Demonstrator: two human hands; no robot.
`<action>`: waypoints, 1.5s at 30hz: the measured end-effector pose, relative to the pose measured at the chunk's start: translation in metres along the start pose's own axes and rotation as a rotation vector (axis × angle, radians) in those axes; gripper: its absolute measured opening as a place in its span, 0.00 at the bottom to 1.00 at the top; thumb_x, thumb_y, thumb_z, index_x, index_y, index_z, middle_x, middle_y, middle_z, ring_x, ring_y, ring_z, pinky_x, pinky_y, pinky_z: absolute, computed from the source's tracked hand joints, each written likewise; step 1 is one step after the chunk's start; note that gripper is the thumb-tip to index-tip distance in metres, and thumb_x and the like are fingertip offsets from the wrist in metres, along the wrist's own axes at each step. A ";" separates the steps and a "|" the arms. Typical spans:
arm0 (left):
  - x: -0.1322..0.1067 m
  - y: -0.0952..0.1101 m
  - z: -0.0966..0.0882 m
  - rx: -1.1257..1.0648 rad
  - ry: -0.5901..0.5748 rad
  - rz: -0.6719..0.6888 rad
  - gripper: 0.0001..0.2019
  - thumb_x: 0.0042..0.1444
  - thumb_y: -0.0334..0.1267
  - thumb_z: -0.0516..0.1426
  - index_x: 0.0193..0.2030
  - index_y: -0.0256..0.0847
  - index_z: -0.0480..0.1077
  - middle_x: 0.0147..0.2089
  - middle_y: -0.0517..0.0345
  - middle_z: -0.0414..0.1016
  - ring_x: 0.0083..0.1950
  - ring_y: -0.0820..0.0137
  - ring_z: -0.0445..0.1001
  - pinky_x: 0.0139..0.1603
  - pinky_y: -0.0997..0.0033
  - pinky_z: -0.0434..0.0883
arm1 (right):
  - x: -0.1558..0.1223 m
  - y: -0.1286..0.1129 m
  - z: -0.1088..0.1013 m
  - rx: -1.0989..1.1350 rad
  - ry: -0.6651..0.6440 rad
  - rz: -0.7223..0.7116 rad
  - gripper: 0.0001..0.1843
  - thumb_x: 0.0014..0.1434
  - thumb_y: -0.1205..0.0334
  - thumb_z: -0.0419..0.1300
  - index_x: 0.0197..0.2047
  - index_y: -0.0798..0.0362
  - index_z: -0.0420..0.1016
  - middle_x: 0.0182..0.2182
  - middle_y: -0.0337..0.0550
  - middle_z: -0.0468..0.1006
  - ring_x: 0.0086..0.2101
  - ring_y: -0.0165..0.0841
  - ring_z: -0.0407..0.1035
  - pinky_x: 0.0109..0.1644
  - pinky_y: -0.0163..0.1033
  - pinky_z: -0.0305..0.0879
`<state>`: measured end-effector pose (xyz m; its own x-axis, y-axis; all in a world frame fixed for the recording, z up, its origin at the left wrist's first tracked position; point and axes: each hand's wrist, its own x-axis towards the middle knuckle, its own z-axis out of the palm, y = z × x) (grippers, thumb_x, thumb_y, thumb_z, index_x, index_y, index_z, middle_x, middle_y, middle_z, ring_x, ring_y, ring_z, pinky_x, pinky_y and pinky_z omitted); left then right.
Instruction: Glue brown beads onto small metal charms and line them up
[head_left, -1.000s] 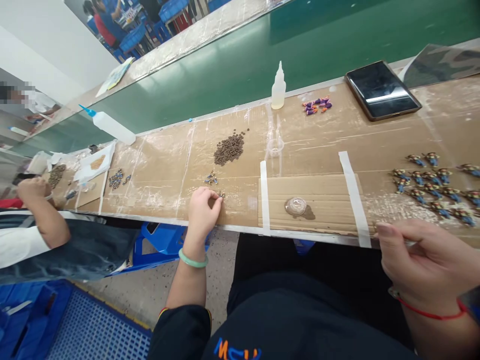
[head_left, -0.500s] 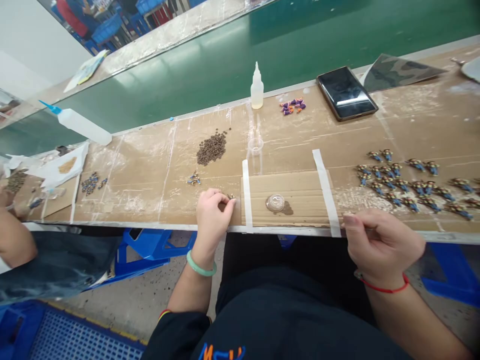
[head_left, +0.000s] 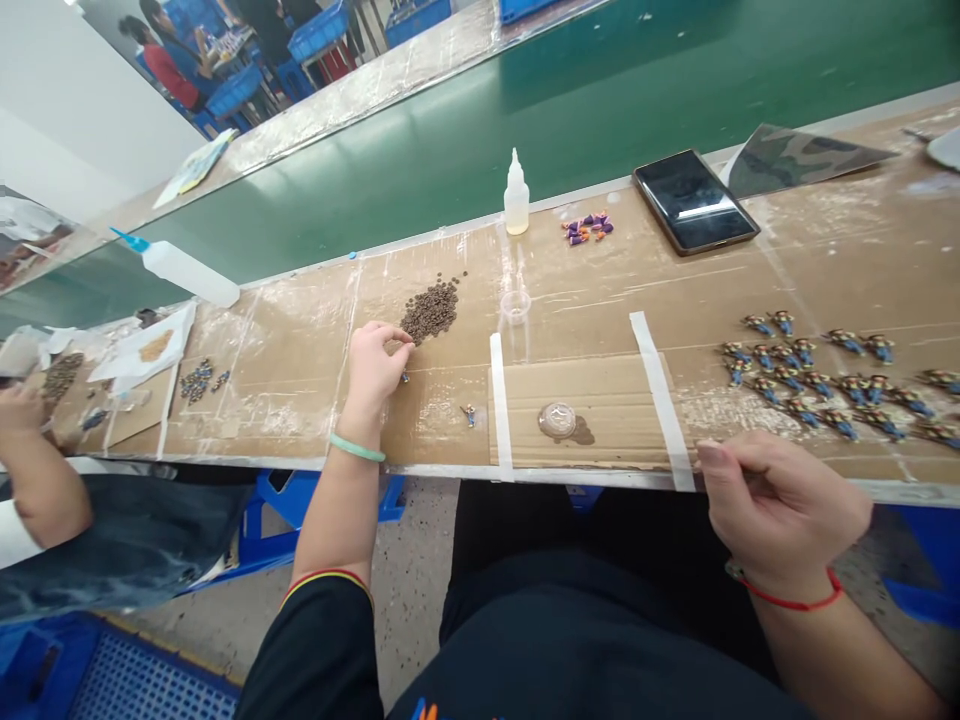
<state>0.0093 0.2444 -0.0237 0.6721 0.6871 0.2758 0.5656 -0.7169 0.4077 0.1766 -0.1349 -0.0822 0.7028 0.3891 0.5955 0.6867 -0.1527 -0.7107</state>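
My left hand [head_left: 379,365] has thumb and forefinger pinched together at the near edge of a pile of small brown discs [head_left: 431,310]; whatever is between the fingertips is too small to make out. Under it, small blue figures [head_left: 406,377] are mostly hidden. A single tiny figure [head_left: 469,414] lies beside the left tape strip of a cardboard pad [head_left: 615,390]. On the pad rests a small clear round dish [head_left: 557,420] with a wet stain next to it. My right hand [head_left: 784,510] is closed at the table edge, thumb pressed on the forefinger, contents hidden.
Several painted figures [head_left: 817,385] lie to the right. Behind stand a glue bottle [head_left: 516,200], a clear ring-like cap [head_left: 515,307], purple-orange pieces [head_left: 588,229] and a dark tablet [head_left: 694,200]. A larger bottle [head_left: 191,275] leans at left, near another person's arm [head_left: 37,470].
My left hand has moved left and away from me, from the tiny figure to the brown discs, leaving that figure on the table. My right hand keeps its closed pose. The view has shifted slightly.
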 end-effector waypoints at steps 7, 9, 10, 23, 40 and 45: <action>0.011 -0.005 0.010 0.038 -0.071 0.080 0.03 0.50 0.34 0.62 0.29 0.46 0.78 0.38 0.52 0.77 0.49 0.53 0.72 0.57 0.49 0.69 | 0.006 -0.004 0.001 0.054 -0.019 -0.106 0.16 0.57 0.73 0.65 0.22 0.52 0.68 0.17 0.33 0.66 0.18 0.27 0.61 0.23 0.37 0.57; 0.014 -0.008 0.010 0.046 -0.087 0.100 0.03 0.51 0.35 0.62 0.30 0.46 0.79 0.38 0.52 0.76 0.48 0.53 0.72 0.56 0.49 0.69 | 0.006 -0.004 0.001 0.049 -0.020 -0.106 0.16 0.57 0.73 0.65 0.22 0.51 0.67 0.16 0.33 0.65 0.18 0.27 0.60 0.23 0.36 0.57; 0.016 -0.010 0.010 0.051 -0.096 0.110 0.03 0.51 0.35 0.62 0.29 0.46 0.79 0.38 0.51 0.76 0.48 0.53 0.72 0.56 0.49 0.69 | 0.006 -0.004 0.001 0.047 -0.020 -0.107 0.16 0.57 0.73 0.65 0.22 0.51 0.67 0.16 0.33 0.65 0.18 0.27 0.60 0.23 0.36 0.57; 0.036 -0.005 0.001 0.081 -0.247 0.395 0.05 0.46 0.34 0.58 0.22 0.48 0.70 0.34 0.50 0.73 0.44 0.51 0.71 0.57 0.46 0.68 | 0.013 -0.016 0.005 0.019 -0.006 -0.126 0.15 0.62 0.71 0.62 0.24 0.52 0.67 0.18 0.34 0.65 0.20 0.26 0.58 0.26 0.35 0.55; 0.028 -0.017 0.010 0.167 -0.156 0.518 0.05 0.50 0.41 0.54 0.26 0.47 0.63 0.38 0.48 0.73 0.45 0.48 0.70 0.56 0.40 0.65 | 0.013 -0.013 0.011 -0.004 0.043 -0.122 0.19 0.66 0.67 0.61 0.24 0.52 0.64 0.18 0.33 0.64 0.21 0.27 0.58 0.29 0.36 0.56; 0.022 -0.007 0.007 0.043 -0.184 0.447 0.05 0.48 0.39 0.56 0.26 0.47 0.62 0.38 0.46 0.72 0.47 0.48 0.70 0.59 0.40 0.63 | 0.012 -0.013 0.008 -0.023 0.025 -0.118 0.19 0.66 0.67 0.60 0.24 0.52 0.64 0.18 0.33 0.63 0.21 0.27 0.58 0.28 0.35 0.57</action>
<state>0.0230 0.2639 -0.0266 0.9249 0.2814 0.2556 0.2189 -0.9440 0.2469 0.1742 -0.1208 -0.0686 0.6215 0.3825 0.6837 0.7685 -0.1282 -0.6268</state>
